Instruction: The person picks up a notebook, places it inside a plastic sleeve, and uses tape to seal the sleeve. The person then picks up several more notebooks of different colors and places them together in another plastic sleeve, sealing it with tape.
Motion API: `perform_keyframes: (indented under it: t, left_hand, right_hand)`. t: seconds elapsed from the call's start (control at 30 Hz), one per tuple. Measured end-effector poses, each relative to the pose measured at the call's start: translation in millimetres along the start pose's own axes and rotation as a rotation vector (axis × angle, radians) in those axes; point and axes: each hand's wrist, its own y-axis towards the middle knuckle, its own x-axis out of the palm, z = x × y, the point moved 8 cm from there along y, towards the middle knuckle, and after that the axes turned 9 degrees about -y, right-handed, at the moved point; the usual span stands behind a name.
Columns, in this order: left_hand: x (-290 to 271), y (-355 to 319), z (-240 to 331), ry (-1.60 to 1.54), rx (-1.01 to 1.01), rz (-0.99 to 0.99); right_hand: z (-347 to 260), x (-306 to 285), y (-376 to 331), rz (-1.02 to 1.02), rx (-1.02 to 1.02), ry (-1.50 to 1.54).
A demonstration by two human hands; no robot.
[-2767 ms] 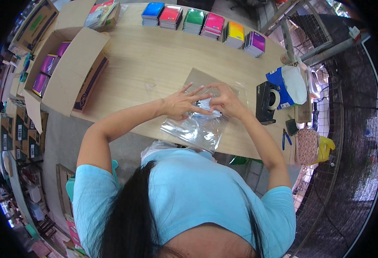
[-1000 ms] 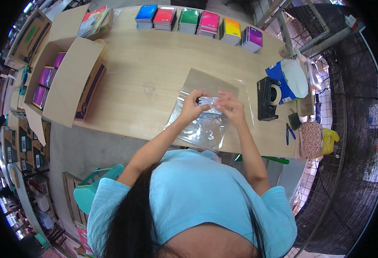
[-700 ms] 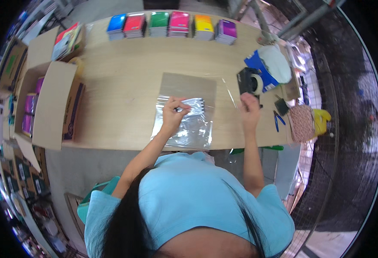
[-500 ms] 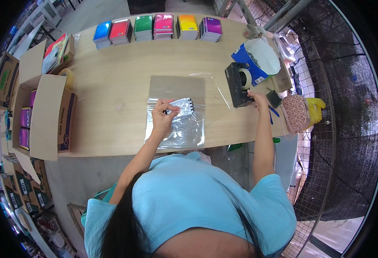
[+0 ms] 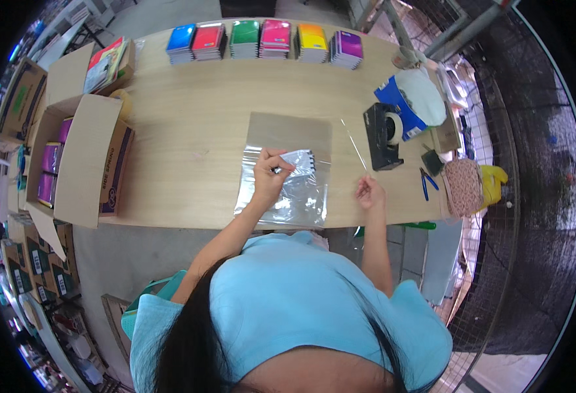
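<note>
My left hand (image 5: 271,177) is closed in a pinch on a small white sheet (image 5: 297,161) with a row of black marks along its right edge. The sheet lies over a clear plastic bag (image 5: 289,128), flat on the table. To the right, my right hand (image 5: 370,194) hovers near the table's front edge, its fingers drawn together. What they hold, if anything, is too small to make out. A thin clear strip (image 5: 354,145) runs down close to those fingertips. Beyond that hand stands a black tape dispenser (image 5: 381,141) with a roll of tape (image 5: 395,129).
Stacks of coloured notebooks (image 5: 260,39) line the far edge. An open carton (image 5: 88,154) stands at the left. Blue-handled pliers (image 5: 427,185), a patterned pink bundle (image 5: 462,188), a yellow bag (image 5: 494,183) and a blue box (image 5: 403,108) sit at the right.
My right hand has left the tape dispenser and moved left and nearer to me. The left hand keeps its pinch on the white sheet. The whole view has shifted slightly.
</note>
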Motion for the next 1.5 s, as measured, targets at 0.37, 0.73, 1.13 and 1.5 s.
perform_keyframes:
  t: [0.37, 0.73, 1.13, 1.5]
  left_hand:
    - [-4.5, -7.5, -0.6, 0.104, 0.14, -0.022]
    - [39.6, 28.4, 61.4, 0.765, 0.102, -0.637]
    - [-23.9, -4.3, -26.3, 0.002, -0.133, -0.394]
    - [-49.3, 12.1, 119.8, 0.618, 0.763, -0.741]
  right_hand:
    - [57.4, 180.7, -119.3, -0.168, -0.322, -0.76]
    - [180.4, 139.6, -77.9, -0.7, 0.281, -1.102]
    - [63.4, 192.9, -70.2, -0.496, -0.738, -1.088]
    - [-53.5, 234.1, -158.2, -0.641, -1.293, -1.257]
